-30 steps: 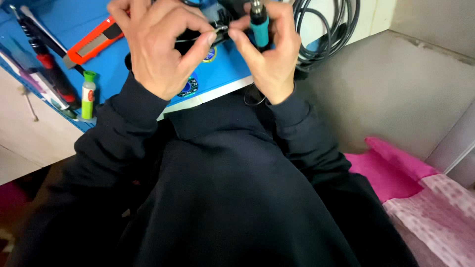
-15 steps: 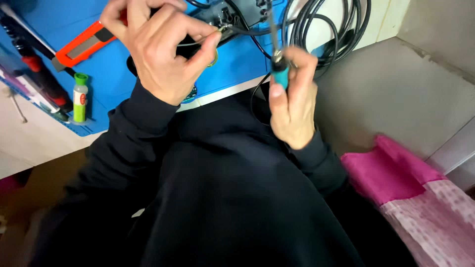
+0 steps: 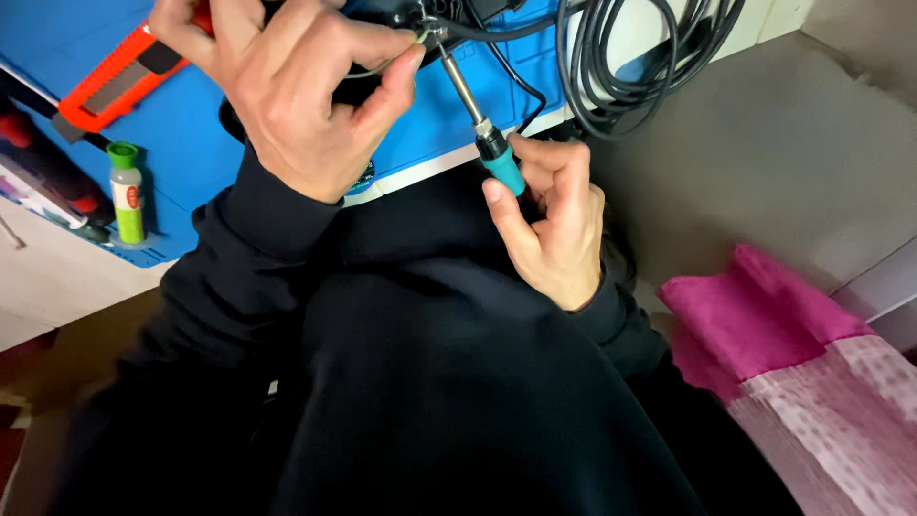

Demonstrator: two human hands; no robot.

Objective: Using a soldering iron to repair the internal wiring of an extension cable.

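The soldering iron [image 3: 478, 124] is lying slantwise over the near edge of the blue mat [image 3: 191, 143], its metal shaft reaching up to a joint on a dark part [image 3: 401, 14] at the top of the view. The right hand [image 3: 549, 225] is curling closed around the teal grip, thumb and forefinger pinching it like a pen. The iron is looking light and stiff; the bare shaft is likely hot, so the teal grip, well back from the tip, is the place to be holding it.

The left hand [image 3: 296, 96] is closing on the dark part, thumb and forefinger pinching a thin wire [image 3: 377, 62] to the joint. That wire is looking soft and easily bent, so a light pinch close to the joint would be suiting it.

A coil of black cable [image 3: 630, 67] is hanging just beside the iron, over the desk [image 3: 57, 268] edge. Further left on the mat, an orange knife [image 3: 110, 81] and a small green-capped bottle [image 3: 126, 191] are lying. A pink cloth [image 3: 793, 354] is sitting well apart, low on the right.
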